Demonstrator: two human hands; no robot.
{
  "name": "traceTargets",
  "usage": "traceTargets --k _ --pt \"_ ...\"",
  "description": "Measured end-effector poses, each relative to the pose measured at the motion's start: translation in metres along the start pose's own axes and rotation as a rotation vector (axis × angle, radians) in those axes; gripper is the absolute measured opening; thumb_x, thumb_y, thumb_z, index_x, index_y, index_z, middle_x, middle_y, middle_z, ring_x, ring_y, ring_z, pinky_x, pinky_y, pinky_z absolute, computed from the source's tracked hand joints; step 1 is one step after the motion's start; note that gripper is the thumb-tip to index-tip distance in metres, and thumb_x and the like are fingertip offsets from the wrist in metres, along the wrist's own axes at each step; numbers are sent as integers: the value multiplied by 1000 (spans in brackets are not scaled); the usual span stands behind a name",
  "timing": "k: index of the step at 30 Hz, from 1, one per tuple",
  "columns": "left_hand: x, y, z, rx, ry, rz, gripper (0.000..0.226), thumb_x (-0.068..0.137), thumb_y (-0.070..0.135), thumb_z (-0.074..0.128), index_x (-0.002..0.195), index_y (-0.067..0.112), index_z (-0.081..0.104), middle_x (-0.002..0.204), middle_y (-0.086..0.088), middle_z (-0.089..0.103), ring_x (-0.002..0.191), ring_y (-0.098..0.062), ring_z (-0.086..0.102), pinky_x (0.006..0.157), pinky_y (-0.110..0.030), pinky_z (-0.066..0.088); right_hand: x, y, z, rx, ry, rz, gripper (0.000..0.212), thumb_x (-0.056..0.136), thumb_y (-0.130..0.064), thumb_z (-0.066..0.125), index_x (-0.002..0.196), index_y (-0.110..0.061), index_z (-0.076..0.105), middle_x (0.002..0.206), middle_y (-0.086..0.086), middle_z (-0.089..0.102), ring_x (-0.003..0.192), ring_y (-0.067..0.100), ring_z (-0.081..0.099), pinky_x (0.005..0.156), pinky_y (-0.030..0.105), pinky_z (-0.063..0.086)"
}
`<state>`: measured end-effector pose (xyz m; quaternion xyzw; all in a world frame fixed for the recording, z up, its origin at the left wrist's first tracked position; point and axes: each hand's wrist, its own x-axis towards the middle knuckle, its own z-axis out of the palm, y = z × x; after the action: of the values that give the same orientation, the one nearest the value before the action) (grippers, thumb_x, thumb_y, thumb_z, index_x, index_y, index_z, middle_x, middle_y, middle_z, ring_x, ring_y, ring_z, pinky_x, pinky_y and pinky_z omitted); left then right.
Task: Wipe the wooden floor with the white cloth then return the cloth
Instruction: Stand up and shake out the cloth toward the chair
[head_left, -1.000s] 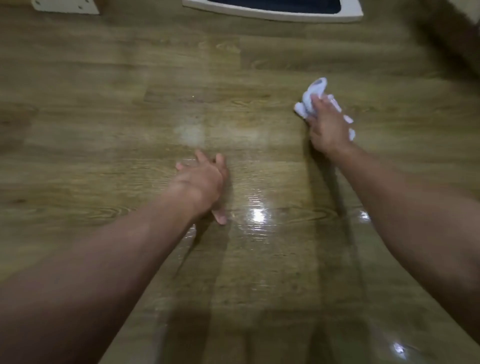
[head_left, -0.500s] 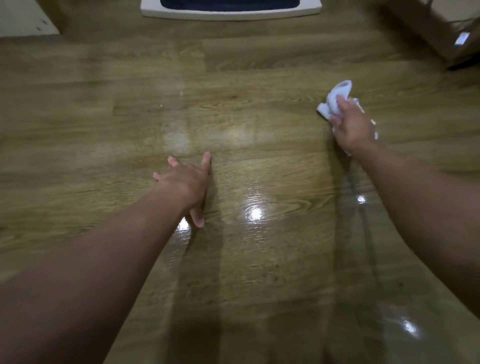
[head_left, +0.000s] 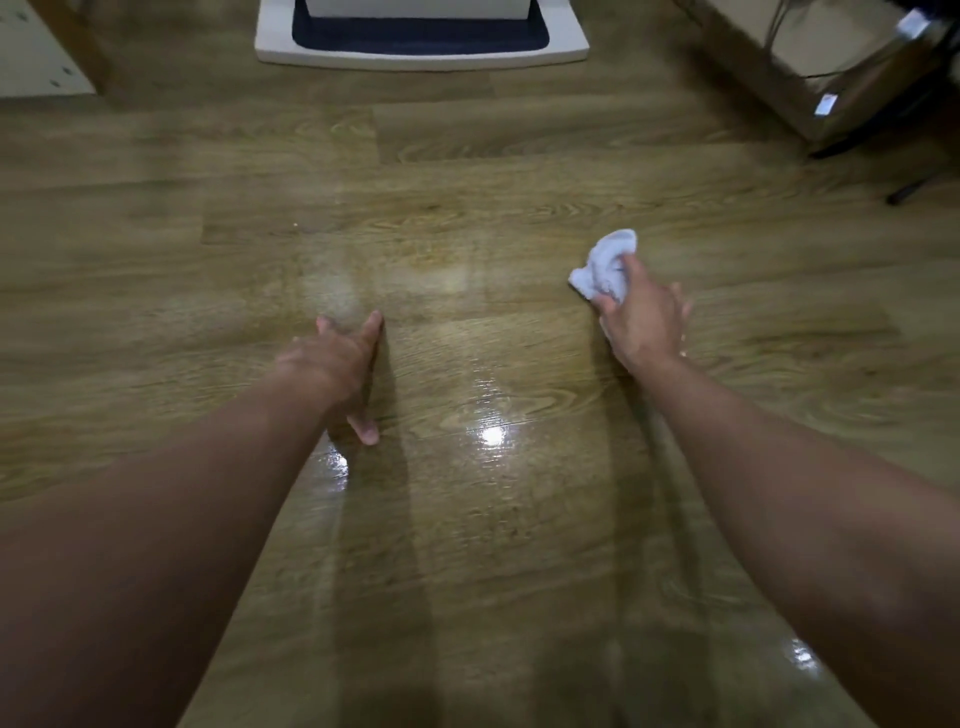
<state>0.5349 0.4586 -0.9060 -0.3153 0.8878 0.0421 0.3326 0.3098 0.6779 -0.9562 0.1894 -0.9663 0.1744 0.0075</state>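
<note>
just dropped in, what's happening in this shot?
A person is leaning over a wooden floor with both arms out. The right hand grips a bunched white cloth and holds it down against the boards. The left hand rests flat on the floor with its fingers straight and holds nothing. The boards near the person are glossy with light reflections. The cloth has not been put back.
</note>
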Motion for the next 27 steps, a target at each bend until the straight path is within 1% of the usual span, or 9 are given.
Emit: traceTargets --k 3,5,7,10,12,15,20,24,27 --pt "-6 -8 7 -106 72 29 139 36 45 94 149 29 15 147 -21 26 131 -42 35 105 -51 39 -39 -37 20 64 -32 -225 34 84 -27 54 117 -18 54 118 9 60 106 37 54 90 45 38" --pt "-17 -8 17 -215 149 121 100 45 39 93 131 24 44 131 -16 45 124 -38 43 102 -43 41 -86 -63 25 138 -149 -447 29 80 -27 57 107 -19 58 111 5 62 101 32 56 85 44 41" --pt "-39 0 27 -393 245 178 67 67 43 82 123 20 53 122 -15 56 118 -34 52 93 -37 45 -123 -87 14 270 -286 -528 19 77 -27 61 95 -18 62 97 3 64 90 27 58 75 37 42" --pt "-80 17 29 -856 202 140 40 83 52 64 106 20 65 92 -8 68 87 -25 63 67 -26 46 -153 -106 -20 535 -346 -357 7 82 -22 67 84 -16 63 81 -1 63 73 13 55 64 26 36" --pt "-105 18 14 -1269 42 62 22 87 37 66 90 15 69 73 -6 65 67 -22 59 56 -22 45 -160 -118 -52 718 -393 -120 15 81 -17 74 79 -21 60 79 -5 63 67 2 55 62 18 38" --pt "-144 9 -32 -1556 -23 -12 9 88 17 65 82 13 69 70 -7 64 62 -21 58 64 -30 51 -166 -144 -108 837 -445 83 31 72 -15 81 75 -25 52 81 -3 63 68 10 60 63 26 49" --pt "-236 -24 -157 -1653 105 -47 7 65 27 61 67 20 60 74 -2 62 70 -19 57 68 -33 47 -154 -202 -253 945 -547 186 57 66 -26 87 108 -26 48 85 4 61 75 17 63 73 41 55" --pt "-328 -57 -288 -1530 248 -52 12 66 31 57 70 21 63 70 2 62 69 -20 55 63 -32 45 -120 -256 -418 921 -596 140 52 76 -17 80 118 -23 51 69 -4 54 65 9 59 75 42 56" --pt "-397 -77 -391 -1371 332 33 13 76 35 66 80 22 66 78 -1 67 75 -19 59 73 -30 49 -89 -292 -547 725 -578 9 26 75 -23 73 99 -26 63 78 -5 64 75 16 64 76 41 57"
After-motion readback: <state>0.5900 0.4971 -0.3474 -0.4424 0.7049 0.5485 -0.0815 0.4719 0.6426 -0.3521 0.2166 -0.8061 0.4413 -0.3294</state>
